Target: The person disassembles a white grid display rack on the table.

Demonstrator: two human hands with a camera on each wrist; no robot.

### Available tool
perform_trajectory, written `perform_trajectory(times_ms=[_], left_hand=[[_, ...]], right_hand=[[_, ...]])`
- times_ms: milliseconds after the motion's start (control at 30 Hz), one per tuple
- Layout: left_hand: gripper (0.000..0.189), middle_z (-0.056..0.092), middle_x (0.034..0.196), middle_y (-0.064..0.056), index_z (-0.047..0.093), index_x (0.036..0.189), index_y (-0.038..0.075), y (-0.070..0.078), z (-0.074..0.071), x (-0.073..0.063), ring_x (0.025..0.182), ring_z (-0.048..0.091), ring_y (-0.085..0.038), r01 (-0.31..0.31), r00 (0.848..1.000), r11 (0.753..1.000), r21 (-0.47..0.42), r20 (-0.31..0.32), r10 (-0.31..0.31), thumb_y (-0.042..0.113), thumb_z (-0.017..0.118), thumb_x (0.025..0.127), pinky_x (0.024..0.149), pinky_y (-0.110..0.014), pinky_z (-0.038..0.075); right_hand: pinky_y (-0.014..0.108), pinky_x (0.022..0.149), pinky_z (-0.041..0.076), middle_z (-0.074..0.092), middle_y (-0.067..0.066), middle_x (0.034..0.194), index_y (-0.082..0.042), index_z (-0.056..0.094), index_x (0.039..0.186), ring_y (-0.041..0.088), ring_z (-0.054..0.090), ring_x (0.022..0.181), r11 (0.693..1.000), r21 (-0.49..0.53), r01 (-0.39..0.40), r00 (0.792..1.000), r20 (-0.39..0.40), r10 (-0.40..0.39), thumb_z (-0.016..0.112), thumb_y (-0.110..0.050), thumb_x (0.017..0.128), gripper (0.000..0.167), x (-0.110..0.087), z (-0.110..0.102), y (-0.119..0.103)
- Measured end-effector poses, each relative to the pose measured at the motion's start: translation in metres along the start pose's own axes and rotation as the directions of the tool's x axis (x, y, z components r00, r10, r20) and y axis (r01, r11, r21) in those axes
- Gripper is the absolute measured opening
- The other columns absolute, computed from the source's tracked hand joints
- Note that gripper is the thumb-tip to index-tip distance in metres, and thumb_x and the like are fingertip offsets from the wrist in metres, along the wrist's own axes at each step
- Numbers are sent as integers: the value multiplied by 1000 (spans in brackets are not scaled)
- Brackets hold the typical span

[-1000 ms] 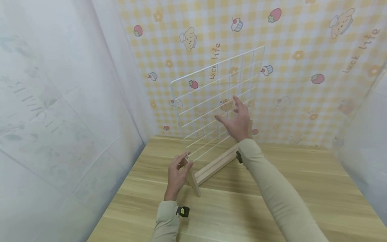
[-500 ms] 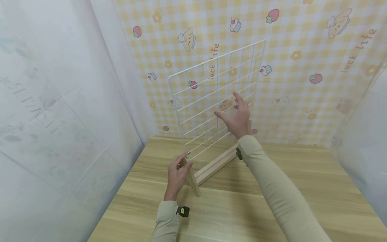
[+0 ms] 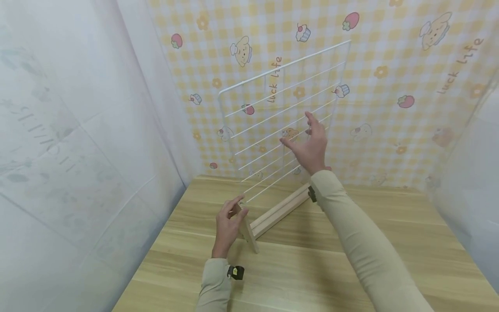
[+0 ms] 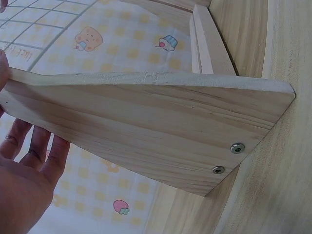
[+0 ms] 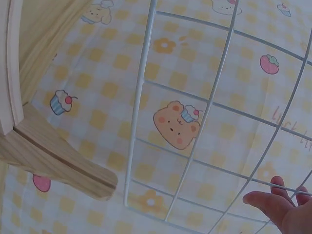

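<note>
A white wire grid (image 3: 284, 67) hangs tilted above a wooden base (image 3: 278, 212) that lies on the table. My right hand (image 3: 312, 145) holds the grid near its lower right part, thumb and fingers spread over the wires. In the right wrist view its fingertips (image 5: 282, 207) lie past the grid wires (image 5: 140, 97), and the grid's lower corner is clear of the base's end foot (image 5: 53, 165). My left hand (image 3: 227, 223) grips the upright foot at the base's near end. The left wrist view shows that triangular foot (image 4: 156, 122) with my fingers (image 4: 24, 185) behind it.
The wooden table (image 3: 312, 268) runs to a yellow checked backdrop (image 3: 390, 86) printed with cartoons. White sheets close in the left side (image 3: 78, 151) and the right side (image 3: 468, 195). The base lies diagonally, its far end near the backdrop.
The wire grid has risen and tipped, its right top corner going higher. My right hand has moved up a little with it. The left hand and the base have stayed put.
</note>
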State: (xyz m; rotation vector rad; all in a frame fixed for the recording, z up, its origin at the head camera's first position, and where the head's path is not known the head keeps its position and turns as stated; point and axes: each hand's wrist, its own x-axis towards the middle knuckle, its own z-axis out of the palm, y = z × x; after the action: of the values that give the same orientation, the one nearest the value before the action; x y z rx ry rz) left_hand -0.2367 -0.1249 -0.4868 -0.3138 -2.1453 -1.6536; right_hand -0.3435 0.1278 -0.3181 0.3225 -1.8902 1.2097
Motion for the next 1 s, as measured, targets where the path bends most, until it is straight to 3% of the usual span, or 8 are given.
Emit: perform_trajectory(times_ms=[200, 400, 633, 1000], left_hand=[[39, 54, 90, -5, 67, 128, 10, 2, 2, 0, 89, 55, -14, 19, 1000, 1000, -9, -22, -19, 5, 73, 89, 99, -55, 54], [38, 55, 89, -9, 67, 127, 7, 2, 2, 0, 83, 53, -9, 5, 1000, 1000, -9, -29, -6, 6, 73, 90, 97, -54, 55], [37, 56, 89, -5, 67, 129, 16, 0, 0, -1, 83, 53, -8, -19, 1000, 1000, -1, -10, 19, 12, 72, 92, 96, -53, 55], [37, 57, 92, 0, 67, 128, 19, 3, 0, -2, 85, 54, -6, -9, 1000, 1000, 14, -4, 9, 12, 72, 92, 98, -50, 56]], right_hand=[[49, 98, 51, 57, 22, 136, -6, 49, 145, 34, 54, 120, 999, -32, -21, 1000, 2, 22, 96, -25, 64, 96, 4, -12, 3], [49, 94, 48, 57, 23, 134, -8, 48, 147, 38, 56, 112, 996, -74, -58, 998, 22, 60, 96, -27, 65, 97, 4, -25, 9], [43, 91, 46, 58, 23, 134, -12, 49, 147, 39, 57, 108, 992, -95, -83, 996, 37, 87, 95, -25, 66, 94, 0, -39, 21], [53, 92, 51, 59, 25, 135, -9, 49, 147, 43, 60, 106, 983, -162, -87, 994, 57, 97, 95, -27, 64, 96, -6, -63, 42]])
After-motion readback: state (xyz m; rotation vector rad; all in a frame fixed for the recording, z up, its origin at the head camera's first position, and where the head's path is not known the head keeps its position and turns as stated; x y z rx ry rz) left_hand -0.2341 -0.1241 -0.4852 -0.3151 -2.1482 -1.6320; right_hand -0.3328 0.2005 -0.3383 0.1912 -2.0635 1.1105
